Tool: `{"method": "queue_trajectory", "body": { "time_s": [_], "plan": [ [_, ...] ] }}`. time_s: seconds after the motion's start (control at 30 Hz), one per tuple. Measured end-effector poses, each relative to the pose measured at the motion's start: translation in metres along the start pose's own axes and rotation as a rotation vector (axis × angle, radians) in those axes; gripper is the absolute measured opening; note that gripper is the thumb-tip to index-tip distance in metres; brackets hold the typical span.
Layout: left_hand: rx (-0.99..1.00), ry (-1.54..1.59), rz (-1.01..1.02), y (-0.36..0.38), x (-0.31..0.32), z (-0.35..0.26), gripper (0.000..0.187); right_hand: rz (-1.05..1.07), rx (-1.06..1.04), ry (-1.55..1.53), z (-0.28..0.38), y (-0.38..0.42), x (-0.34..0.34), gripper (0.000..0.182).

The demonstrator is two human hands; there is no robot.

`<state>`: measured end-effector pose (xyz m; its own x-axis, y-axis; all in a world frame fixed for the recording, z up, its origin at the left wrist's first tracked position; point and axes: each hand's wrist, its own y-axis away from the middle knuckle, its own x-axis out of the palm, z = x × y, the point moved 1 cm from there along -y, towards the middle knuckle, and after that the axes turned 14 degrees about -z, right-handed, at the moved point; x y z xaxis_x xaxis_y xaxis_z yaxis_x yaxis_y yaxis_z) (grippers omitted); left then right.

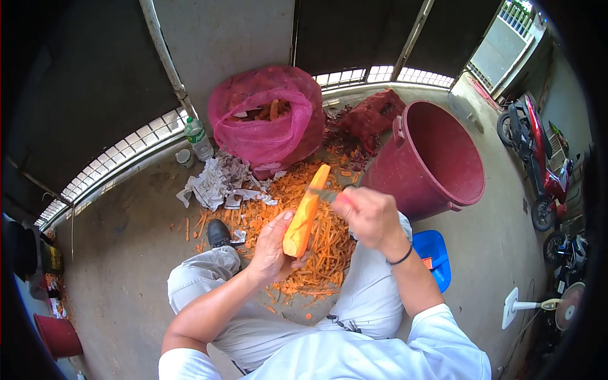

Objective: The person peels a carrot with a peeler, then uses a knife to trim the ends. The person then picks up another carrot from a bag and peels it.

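My left hand (274, 248) is wrapped round the thick lower end of a large peeled carrot (304, 221), which tilts up and away from me. In my right hand (375, 218) is a peeler with a red handle (344, 201); its grey blade, slightly blurred, lies against the upper part of the carrot. Below both hands, a heap of orange peelings (323, 256) covers the floor between my legs. A pink mesh sack (266, 136) stands open beyond the heap, with orange-brown carrots (277, 109) inside.
A large dark red bin (405, 168) stands at the right, mouth tilted toward me, near a blue container (432, 250). Crumpled paper (218, 180), a plastic bottle (198, 139) and a red net bag (373, 117) lie farther out. Motorcycles (538, 152) and a fan (567, 307) are far right.
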<state>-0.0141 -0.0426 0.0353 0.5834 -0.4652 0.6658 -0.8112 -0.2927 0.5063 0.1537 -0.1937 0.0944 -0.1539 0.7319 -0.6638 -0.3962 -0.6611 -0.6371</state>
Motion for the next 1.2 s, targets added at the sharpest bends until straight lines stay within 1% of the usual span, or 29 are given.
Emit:
{"method": "queue_trajectory", "body": {
  "time_s": [0.07,0.1,0.13,0.2,0.23,0.27,0.33,0.37,0.4,0.47,0.5,0.53,0.6,0.63,0.67,0.73,0.77,0.8,0.87,0.9,0.97,1.0,1.07,1.13,1.17,1.2],
  "plan": [
    [0.020,-0.037,0.070,-0.001,-0.002,0.001,0.033,-0.184,0.170,0.076,-0.018,-0.005,-0.003,0.032],
    [0.022,-0.035,0.071,-0.002,-0.002,0.001,0.033,-0.242,0.194,0.060,-0.023,-0.008,-0.003,0.033],
    [0.027,-0.021,0.035,-0.004,-0.003,0.001,0.033,-0.241,0.191,0.060,-0.023,-0.007,-0.003,0.033],
    [0.030,-0.006,-0.002,-0.006,-0.004,0.000,0.033,-0.030,0.507,-0.125,-0.018,-0.002,0.001,0.039],
    [0.041,-0.019,-0.023,-0.008,-0.005,0.000,0.033,0.022,0.480,-0.140,-0.012,0.001,0.007,0.045],
    [0.051,-0.033,-0.044,-0.010,-0.006,0.001,0.033,0.022,0.480,-0.138,-0.001,0.004,0.014,0.045],
    [0.077,-0.065,-0.055,-0.014,-0.008,0.008,0.032,-0.007,0.267,-0.157,0.020,0.005,0.024,0.051],
    [0.103,-0.097,-0.067,-0.015,-0.010,0.011,0.032,0.035,0.255,-0.126,0.022,0.002,0.024,0.048],
    [0.100,-0.102,-0.065,-0.014,-0.009,0.011,0.032,0.031,0.260,-0.125,0.012,-0.001,0.029,0.048],
    [0.055,-0.102,-0.051,-0.010,-0.008,0.008,0.031,-0.279,0.362,0.065,-0.022,-0.008,0.036,0.041],
    [0.056,-0.104,-0.047,-0.008,-0.009,0.006,0.031,-0.301,0.443,0.119,-0.031,-0.014,0.029,0.034],
    [0.019,-0.084,-0.021,-0.006,-0.009,0.003,0.031,-0.335,0.451,0.070,-0.035,-0.019,0.024,0.036],
    [-0.019,-0.059,0.007,-0.007,-0.009,0.002,0.031,-0.230,0.479,-0.028,-0.015,-0.013,0.018,0.039],
    [-0.031,-0.058,-0.031,-0.008,-0.009,0.003,0.032,-0.185,0.417,-0.133,-0.002,-0.007,0.022,0.042],
    [-0.047,-0.059,-0.070,-0.009,-0.009,0.005,0.032,-0.182,0.420,-0.130,0.002,-0.004,0.027,0.042],
    [-0.096,-0.042,-0.071,-0.008,-0.008,0.006,0.032,-0.180,0.261,-0.191,0.005,0.002,0.035,0.037],
    [-0.134,-0.027,-0.073,-0.008,-0.008,0.005,0.032,-0.351,0.261,-0.067,-0.017,0.002,0.044,0.034],
    [-0.128,-0.027,-0.075,-0.008,-0.009,0.005,0.032,-0.405,0.324,0.032,-0.027,-0.006,0.039,0.029],
    [-0.088,-0.032,-0.041,-0.009,-0.012,0.006,0.032,-0.343,0.517,-0.063,-0.034,-0.004,0.029,0.032],
    [-0.088,-0.032,-0.040,-0.009,-0.012,0.006,0.032,-0.344,0.517,-0.063,-0.021,-0.005,0.023,0.032],
    [-0.029,-0.080,-0.078,-0.011,-0.010,0.007,0.030,0.026,0.445,-0.349,0.015,0.003,0.023,0.038],
    [-0.031,-0.079,-0.076,-0.013,-0.009,0.009,0.030,-0.054,0.233,-0.421,0.023,0.005,0.033,0.050],
    [0.080,-0.133,-0.110,-0.016,-0.009,0.012,0.028,-0.021,0.249,-0.302,0.027,0.005,0.037,0.043],
    [0.079,-0.141,-0.119,-0.015,-0.011,0.015,0.027,-0.217,0.262,-0.060,-0.001,-0.005,0.047,0.030],
    [0.077,-0.148,-0.120,-0.015,-0.012,0.014,0.026,-0.270,0.335,-0.024,-0.013,-0.009,0.045,0.024],
    [0.082,-0.148,-0.119,-0.014,-0.012,0.013,0.026,-0.272,0.427,-0.018,-0.020,-0.012,0.041,0.022]
  ]
}}
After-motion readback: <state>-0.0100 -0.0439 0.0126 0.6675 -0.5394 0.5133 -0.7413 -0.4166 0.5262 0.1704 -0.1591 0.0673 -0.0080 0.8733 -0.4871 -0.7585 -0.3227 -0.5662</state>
